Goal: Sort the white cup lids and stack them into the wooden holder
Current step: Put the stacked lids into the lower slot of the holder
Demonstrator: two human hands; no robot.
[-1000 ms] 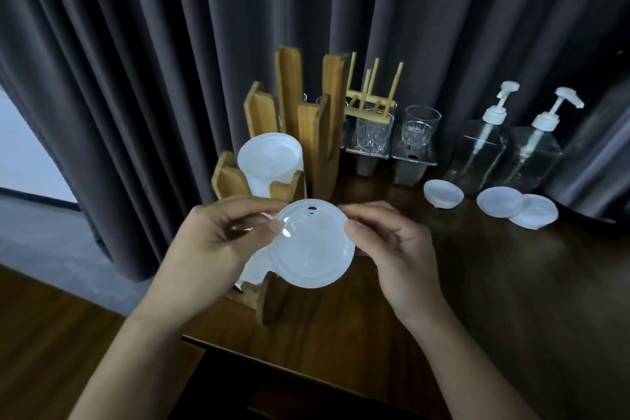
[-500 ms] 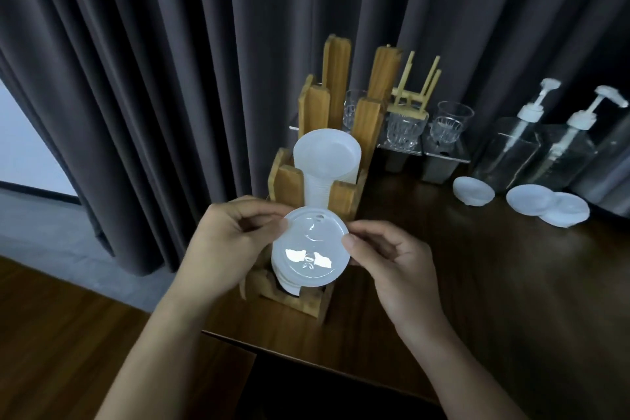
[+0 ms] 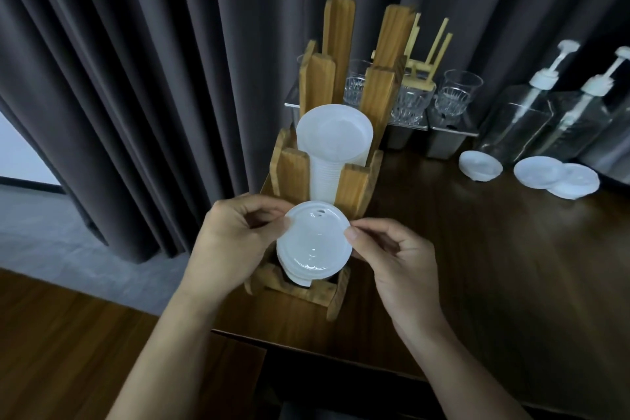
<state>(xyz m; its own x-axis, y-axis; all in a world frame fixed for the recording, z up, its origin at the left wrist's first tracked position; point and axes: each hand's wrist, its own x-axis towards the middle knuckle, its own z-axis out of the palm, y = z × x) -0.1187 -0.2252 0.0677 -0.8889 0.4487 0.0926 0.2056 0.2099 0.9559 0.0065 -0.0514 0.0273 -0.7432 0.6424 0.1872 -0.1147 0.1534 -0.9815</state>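
Dark curtain (image 3: 136, 78) behind — left hand (image 3: 235, 235) and right hand (image 3: 395, 259) pinch one white lid (image 3: 315, 239) over the wooden holder (image 3: 292, 174).

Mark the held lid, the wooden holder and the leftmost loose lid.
held lid (image 3: 315, 239): head view, centre of top.
wooden holder (image 3: 376, 102): head view, right upright slat.
leftmost loose lid (image 3: 480, 165): head view, its middle.

Lid (image 3: 315, 239) I hold: thin white plastic, semi-translucent, smooth, slight gloss. Wooden holder (image 3: 293, 177): bare grained wood, matt. Cup stack (image 3: 332, 136): white plastic, matt, ribbed sides. Table (image 3: 494, 266): dark wood, smooth, soft sheen. Curtain (image 3: 153, 78): grey cloth, matt. Glasses (image 3: 458, 95): clear, cut pattern. Pump bottles (image 3: 518, 119): clear, glossy, white plastic pumps. Trays (image 3: 446, 143): dull metal. Loose lids (image 3: 480, 165): same white plastic.
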